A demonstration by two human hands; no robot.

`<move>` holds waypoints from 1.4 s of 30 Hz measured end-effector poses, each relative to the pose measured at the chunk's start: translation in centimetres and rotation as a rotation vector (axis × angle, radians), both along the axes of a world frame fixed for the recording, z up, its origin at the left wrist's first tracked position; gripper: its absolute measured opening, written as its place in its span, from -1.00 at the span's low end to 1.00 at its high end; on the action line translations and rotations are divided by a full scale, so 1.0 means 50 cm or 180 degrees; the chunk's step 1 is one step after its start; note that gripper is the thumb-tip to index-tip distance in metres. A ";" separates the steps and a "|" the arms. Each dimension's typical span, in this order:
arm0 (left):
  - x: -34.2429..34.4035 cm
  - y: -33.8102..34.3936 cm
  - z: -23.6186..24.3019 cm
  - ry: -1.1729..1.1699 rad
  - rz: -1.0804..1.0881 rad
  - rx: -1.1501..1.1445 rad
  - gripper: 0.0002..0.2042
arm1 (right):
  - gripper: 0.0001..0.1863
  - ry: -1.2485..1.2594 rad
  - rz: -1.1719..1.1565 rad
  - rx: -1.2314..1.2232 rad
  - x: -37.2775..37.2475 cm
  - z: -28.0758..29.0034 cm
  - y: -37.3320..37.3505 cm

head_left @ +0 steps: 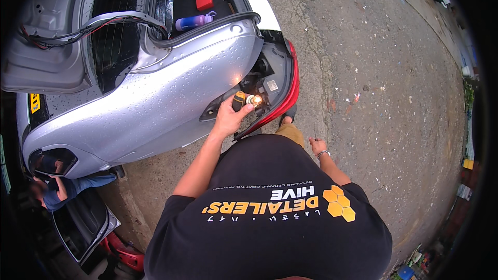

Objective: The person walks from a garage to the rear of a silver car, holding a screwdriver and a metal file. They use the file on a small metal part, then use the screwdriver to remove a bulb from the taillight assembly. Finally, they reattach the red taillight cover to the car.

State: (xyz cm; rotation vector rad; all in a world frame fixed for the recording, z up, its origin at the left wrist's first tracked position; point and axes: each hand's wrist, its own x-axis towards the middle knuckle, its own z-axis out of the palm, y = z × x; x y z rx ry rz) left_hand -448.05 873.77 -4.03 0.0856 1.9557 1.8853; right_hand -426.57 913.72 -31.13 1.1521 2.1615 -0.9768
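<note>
From here, the left hand (228,117) grips a glowing bulb (256,100) and a yellow-and-black piece (238,101) beside the red tail light (296,75), presumably thumb-side for an unblocked view, while the right hand's (318,147) hold is unclear.

Glossy metal bodywork (150,102) shines left of the grip (227,119); smooth red plastic tail lamp (296,80) gleams right, rough pavement (384,109) beyond.
</note>
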 end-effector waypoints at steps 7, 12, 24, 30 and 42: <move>0.003 -0.005 -0.001 0.0006 0.0031 -0.0055 -0.64 | -0.44 0.0077 0.0119 -0.0016 -0.012 0.011 -0.009; 0.003 0.000 -0.003 -0.0002 0.0060 -0.0003 -0.64 | -0.44 -0.0002 0.0143 0.0049 -0.005 0.000 -0.004; 0.005 0.001 -0.004 0.0153 0.0035 -0.0171 -0.65 | -0.44 0.0103 0.0052 0.0037 0.012 -0.032 0.008; 0.008 -0.003 -0.025 0.0335 -0.0036 -0.0183 -0.59 | -0.49 0.0150 0.0216 0.0229 0.015 -0.038 0.001; 0.009 -0.005 -0.024 0.0271 -0.0067 -0.0079 -0.60 | -0.50 0.0167 0.0096 0.0161 0.025 -0.016 -0.003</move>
